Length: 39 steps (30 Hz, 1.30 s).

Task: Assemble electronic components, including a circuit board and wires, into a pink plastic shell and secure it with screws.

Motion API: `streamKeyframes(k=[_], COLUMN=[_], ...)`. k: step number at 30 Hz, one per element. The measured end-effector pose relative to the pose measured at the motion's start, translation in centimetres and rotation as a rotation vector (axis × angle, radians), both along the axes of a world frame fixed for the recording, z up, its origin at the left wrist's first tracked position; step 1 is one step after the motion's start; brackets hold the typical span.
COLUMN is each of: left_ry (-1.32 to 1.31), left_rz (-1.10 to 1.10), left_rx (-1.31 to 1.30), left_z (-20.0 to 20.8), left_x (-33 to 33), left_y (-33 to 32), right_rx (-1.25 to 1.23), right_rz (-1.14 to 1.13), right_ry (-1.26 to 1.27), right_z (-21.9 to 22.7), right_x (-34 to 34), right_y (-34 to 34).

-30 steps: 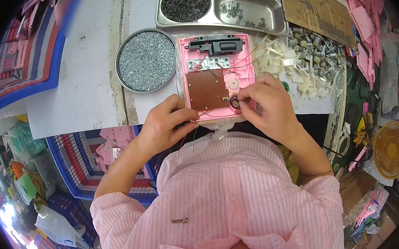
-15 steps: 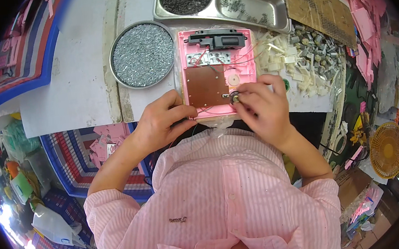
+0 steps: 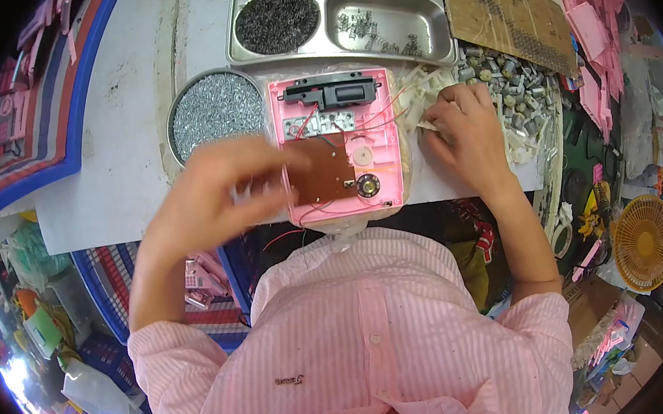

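Note:
A pink plastic housing point(image 3: 393, 194) lies open-side up at the table's near edge, with a brown circuit board point(image 3: 328, 168), a black part point(image 3: 345, 92), a metal plate point(image 3: 320, 123) and thin wires in it. A small round speaker-like disc point(image 3: 368, 186) sits beside the board's lower right corner. My left hand point(image 3: 216, 189), blurred, hovers at the housing's left side, thumb and fingers apart and nothing visible between them. Over a pile of whitish plastic pieces point(image 3: 420, 93) right of the housing is my right hand point(image 3: 471, 135), its fingers bent together; what they pinch is too small to name.
A round bowl of small silver pins point(image 3: 217, 110) stands left of the housing. Behind is a metal compartment tray point(image 3: 318, 53) with dark and silver small parts. Metal cylinders point(image 3: 519, 96) and cardboard point(image 3: 508, 14) lie at the right; blue-rimmed baskets point(image 3: 79, 162) stand at the left.
My right hand has left the round disc, which now rests in the housing, and moved right to the whitish pieces. My left hand has lifted off the housing's lower left edge and moved left.

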<state>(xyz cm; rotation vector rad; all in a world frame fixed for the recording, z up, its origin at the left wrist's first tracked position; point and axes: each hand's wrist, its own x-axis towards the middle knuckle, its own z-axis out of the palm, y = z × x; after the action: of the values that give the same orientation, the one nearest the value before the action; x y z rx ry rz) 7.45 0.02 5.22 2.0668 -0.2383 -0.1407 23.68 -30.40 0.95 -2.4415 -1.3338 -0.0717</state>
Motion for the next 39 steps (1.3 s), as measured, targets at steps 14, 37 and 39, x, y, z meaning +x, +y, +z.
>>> streamKeyframes(k=[14, 37, 39], left_ry=[-0.423, 0.424, 0.525], left_rz=[-0.308, 0.393, 0.404], left_rx=[0.845, -0.744, -0.975], left_z=[-4.8, 0.7, 0.0], left_x=[21.9, 7.5, 4.8], left_y=[-2.7, -6.1, -6.4], right_rx=[0.371, 0.566, 0.611], right_rz=[-0.294, 0.036, 0.105], right_ry=[0.441, 0.352, 0.354], right_z=[1.9, 3.8, 3.3], right_x=[2.2, -2.7, -3.4], right_y=[-3.6, -1.3, -0.3])
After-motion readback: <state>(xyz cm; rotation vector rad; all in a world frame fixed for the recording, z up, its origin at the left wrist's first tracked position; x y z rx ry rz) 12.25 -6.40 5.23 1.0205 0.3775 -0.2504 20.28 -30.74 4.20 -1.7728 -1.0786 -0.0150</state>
